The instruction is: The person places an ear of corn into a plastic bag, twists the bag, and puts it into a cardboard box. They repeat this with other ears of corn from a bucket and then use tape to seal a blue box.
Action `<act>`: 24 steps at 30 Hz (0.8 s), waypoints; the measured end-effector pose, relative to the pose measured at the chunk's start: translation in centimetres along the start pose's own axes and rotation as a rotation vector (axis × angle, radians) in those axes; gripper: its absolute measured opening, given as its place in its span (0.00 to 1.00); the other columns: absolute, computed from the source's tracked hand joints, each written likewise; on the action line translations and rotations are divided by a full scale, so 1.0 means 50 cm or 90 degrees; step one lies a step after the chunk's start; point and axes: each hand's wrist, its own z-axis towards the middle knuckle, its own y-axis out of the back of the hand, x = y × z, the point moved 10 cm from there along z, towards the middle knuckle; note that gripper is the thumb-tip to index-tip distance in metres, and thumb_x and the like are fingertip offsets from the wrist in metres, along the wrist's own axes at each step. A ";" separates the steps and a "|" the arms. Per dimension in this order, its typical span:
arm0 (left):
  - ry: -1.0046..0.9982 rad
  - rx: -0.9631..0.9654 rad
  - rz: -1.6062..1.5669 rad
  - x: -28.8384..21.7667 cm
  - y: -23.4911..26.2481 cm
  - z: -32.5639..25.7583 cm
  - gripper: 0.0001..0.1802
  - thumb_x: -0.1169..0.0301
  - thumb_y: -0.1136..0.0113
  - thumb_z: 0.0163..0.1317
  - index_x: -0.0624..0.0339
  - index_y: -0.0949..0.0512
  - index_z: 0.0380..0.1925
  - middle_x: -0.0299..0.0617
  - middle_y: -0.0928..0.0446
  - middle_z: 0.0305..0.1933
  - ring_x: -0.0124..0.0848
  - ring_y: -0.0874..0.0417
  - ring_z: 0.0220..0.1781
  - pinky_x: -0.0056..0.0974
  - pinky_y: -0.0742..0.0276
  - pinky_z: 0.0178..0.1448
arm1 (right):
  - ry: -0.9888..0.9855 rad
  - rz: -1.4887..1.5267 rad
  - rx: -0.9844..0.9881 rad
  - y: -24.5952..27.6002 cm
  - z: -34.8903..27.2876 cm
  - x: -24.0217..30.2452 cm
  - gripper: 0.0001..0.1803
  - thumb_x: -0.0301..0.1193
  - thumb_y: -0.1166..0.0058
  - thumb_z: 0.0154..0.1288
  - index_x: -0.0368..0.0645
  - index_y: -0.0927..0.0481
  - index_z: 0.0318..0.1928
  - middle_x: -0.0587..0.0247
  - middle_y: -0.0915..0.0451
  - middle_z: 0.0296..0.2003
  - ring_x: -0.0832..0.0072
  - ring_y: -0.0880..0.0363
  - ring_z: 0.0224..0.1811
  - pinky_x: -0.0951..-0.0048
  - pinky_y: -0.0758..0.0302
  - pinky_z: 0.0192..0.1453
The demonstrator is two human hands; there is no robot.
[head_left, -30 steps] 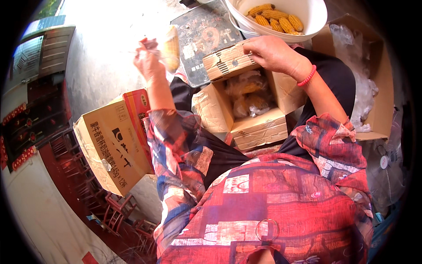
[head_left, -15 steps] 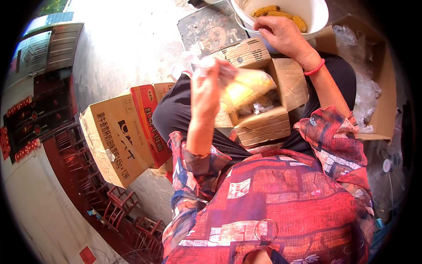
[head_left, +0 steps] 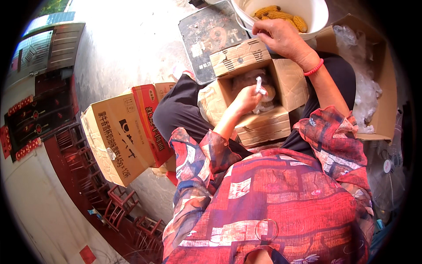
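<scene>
My left hand [head_left: 247, 99] reaches into an open cardboard box [head_left: 262, 126] between my legs. Its fingers are closed on the gathered white top of a clear plastic bag [head_left: 259, 83]. Pale yellow contents show through the bag, partly hidden by my hand and the box walls. My right hand [head_left: 283, 39], with a red bracelet at the wrist, is over the near rim of a white bucket [head_left: 314, 15]. Its fingers are curled in toward the thumb; whether something small is between them is hidden. Several yellow corn cobs [head_left: 300, 23] lie in the bucket.
At the right stands an open cardboard box [head_left: 382, 99] with crumpled clear plastic [head_left: 365, 94]. A dark, worn board [head_left: 211, 37] lies beyond my box. Brown and red cartons [head_left: 115, 141] are at my left, red stools [head_left: 118, 207] behind them, and a fan [head_left: 387, 176] at lower right.
My left hand has moved right and down, lowering the yellow-filled plastic bag from above the box's left side into it. My right hand has stayed nearly still at the bucket rim.
</scene>
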 end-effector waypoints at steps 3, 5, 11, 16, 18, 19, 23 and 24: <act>0.083 -0.004 0.083 0.019 0.006 -0.002 0.09 0.68 0.46 0.57 0.58 0.21 0.35 0.39 0.23 0.30 0.26 0.24 0.33 0.33 0.28 0.41 | -0.008 -0.024 0.018 -0.012 -0.005 -0.013 0.06 0.27 0.50 0.56 0.41 0.24 0.35 0.53 0.24 0.24 0.59 0.24 0.28 0.66 0.29 0.33; 0.014 -0.079 0.205 0.006 0.038 0.000 0.11 0.67 0.41 0.52 0.59 0.20 0.34 0.45 0.23 0.29 0.31 0.24 0.29 0.35 0.27 0.38 | -0.003 -0.025 0.028 -0.017 -0.003 -0.010 0.05 0.26 0.50 0.56 0.41 0.24 0.34 0.53 0.24 0.25 0.59 0.23 0.29 0.66 0.29 0.33; -0.012 -0.298 0.150 -0.045 0.125 -0.018 0.16 0.69 0.32 0.45 0.64 0.25 0.33 0.34 0.33 0.15 0.21 0.34 0.19 0.31 0.35 0.24 | 0.010 -0.024 0.062 -0.032 -0.008 -0.013 0.05 0.26 0.49 0.54 0.41 0.24 0.34 0.52 0.23 0.26 0.58 0.23 0.30 0.66 0.28 0.34; -0.037 -0.205 0.169 -0.005 0.076 0.000 0.19 0.73 0.34 0.46 0.66 0.26 0.39 0.39 0.29 0.20 0.24 0.29 0.23 0.32 0.32 0.27 | 0.017 -0.015 0.076 -0.044 -0.004 -0.002 0.06 0.26 0.49 0.54 0.40 0.24 0.33 0.53 0.23 0.26 0.59 0.23 0.29 0.67 0.28 0.33; -0.016 -0.143 0.285 0.028 0.047 0.010 0.23 0.72 0.35 0.44 0.66 0.26 0.42 0.50 0.21 0.28 0.36 0.19 0.28 0.37 0.25 0.34 | 0.021 -0.015 0.088 -0.048 -0.004 0.001 0.06 0.26 0.48 0.54 0.40 0.24 0.33 0.53 0.23 0.26 0.59 0.23 0.29 0.67 0.28 0.33; 0.058 -0.096 0.291 0.057 0.035 0.013 0.26 0.71 0.37 0.42 0.66 0.26 0.45 0.58 0.22 0.36 0.47 0.19 0.39 0.41 0.24 0.43 | 0.025 -0.017 0.095 -0.050 -0.004 0.004 0.05 0.26 0.48 0.54 0.40 0.24 0.33 0.54 0.23 0.26 0.59 0.23 0.29 0.67 0.28 0.33; 0.102 0.005 0.311 0.100 -0.004 0.011 0.28 0.70 0.43 0.44 0.65 0.30 0.49 0.61 0.24 0.42 0.53 0.24 0.47 0.45 0.27 0.51 | 0.041 -0.051 0.122 -0.060 -0.016 -0.003 0.05 0.26 0.49 0.53 0.41 0.24 0.32 0.54 0.23 0.26 0.59 0.23 0.30 0.65 0.28 0.34; 0.119 0.011 0.313 0.107 -0.007 0.013 0.28 0.70 0.44 0.45 0.64 0.31 0.50 0.61 0.24 0.42 0.53 0.24 0.47 0.46 0.27 0.51 | 0.049 -0.039 0.129 -0.065 -0.019 -0.004 0.05 0.26 0.49 0.53 0.41 0.24 0.32 0.54 0.23 0.27 0.59 0.23 0.30 0.65 0.28 0.35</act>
